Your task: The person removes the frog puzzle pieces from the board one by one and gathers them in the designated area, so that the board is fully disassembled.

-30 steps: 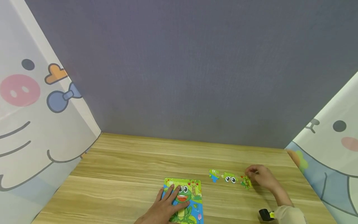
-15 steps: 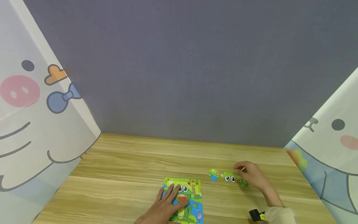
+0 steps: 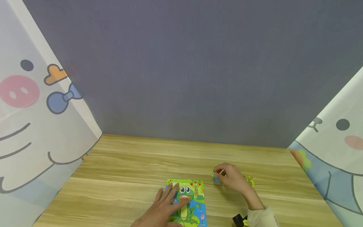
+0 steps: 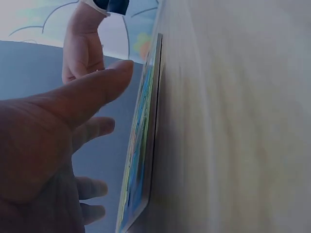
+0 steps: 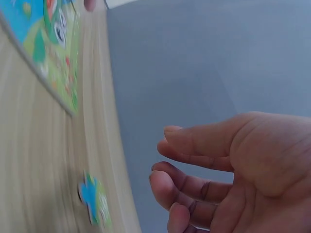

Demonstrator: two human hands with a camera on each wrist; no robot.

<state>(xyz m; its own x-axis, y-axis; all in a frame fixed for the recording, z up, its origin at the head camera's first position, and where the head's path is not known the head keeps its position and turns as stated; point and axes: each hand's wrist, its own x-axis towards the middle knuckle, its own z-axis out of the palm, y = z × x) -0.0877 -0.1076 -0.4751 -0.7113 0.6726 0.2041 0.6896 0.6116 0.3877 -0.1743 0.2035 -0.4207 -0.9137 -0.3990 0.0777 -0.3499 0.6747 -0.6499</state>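
At the left, the left hand point(image 3: 164, 209) lies flat on the frog puzzle board point(image 3: 189, 201), its fingers point(image 3: 173, 191) straight and spread over the board's left half beside the printed frog's face; the left wrist view shows the same hand point(image 4: 53, 141) relaxed, thumb stretched along the board's edge point(image 4: 141, 145), gripping nothing. That flat pressure looks like the right way to keep the board from sliding on the wooden table point(image 3: 127, 170), and it would do well to keep the fingers clear of the open part of the frame. Further right, the right hand point(image 3: 232, 179) hovers low over the table with its fingers point(image 5: 194, 145) loosely curled and a little apart, holding nothing that the pictures show. The blue-and-green puzzle piece point(image 3: 215, 177) lies flat on the table just beyond the fingertips, on their left side and toward the board; in the right wrist view the piece point(image 5: 93, 200) lies just below the fingertips, apart from them. A clean pick here probably calls for thumb and forefinger to come down on opposite edges of the thin piece, perhaps sliding it a little to lift one edge, since it sits flush on the wood. Just behind the right hand, at its right side, another green piece point(image 3: 249, 180) lies on the table, untouched.
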